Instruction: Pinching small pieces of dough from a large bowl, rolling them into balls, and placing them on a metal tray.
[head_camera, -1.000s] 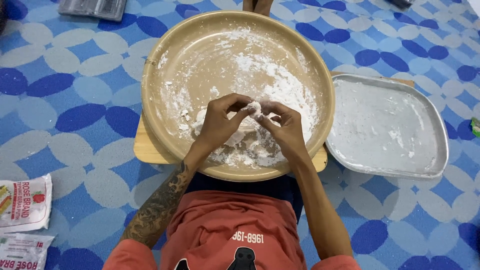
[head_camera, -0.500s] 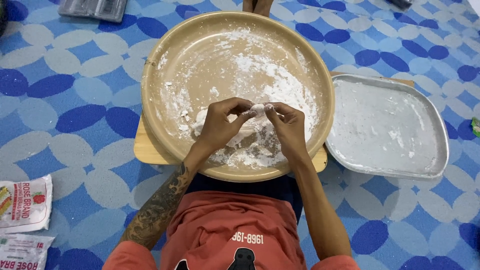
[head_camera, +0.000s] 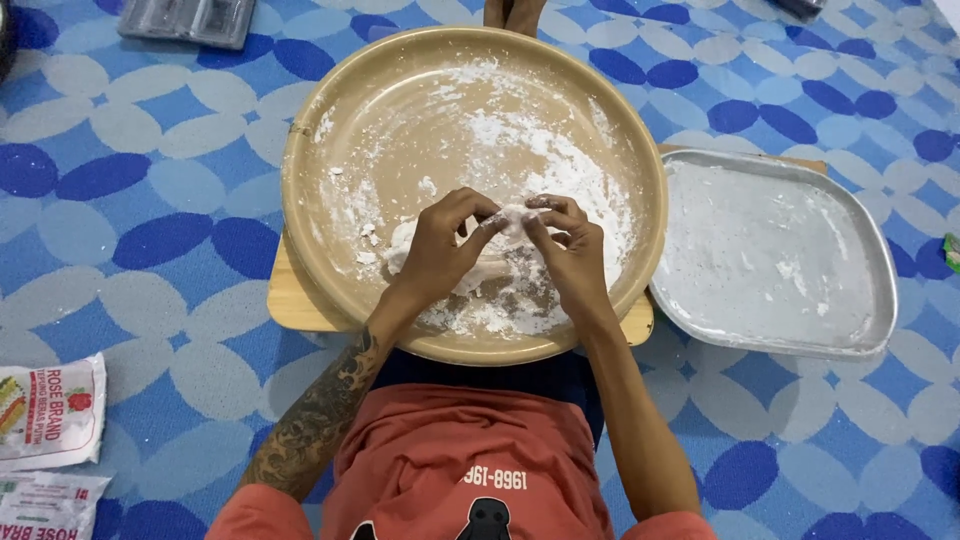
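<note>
Both grips are pinched shut on one small white dough piece (head_camera: 512, 222), held between the left hand (head_camera: 440, 250) and right hand (head_camera: 572, 250), its long axis running side to side. Beneath is seen a floured round tan tray (head_camera: 330, 130); right of the tray, a metal tray (head_camera: 880, 250); left, flour packets (head_camera: 50, 410).

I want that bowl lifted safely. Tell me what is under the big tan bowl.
Wooden board corners stick out beneath the big tan bowl, on the patterned mat. The bowl covers the rest of the board.
</note>
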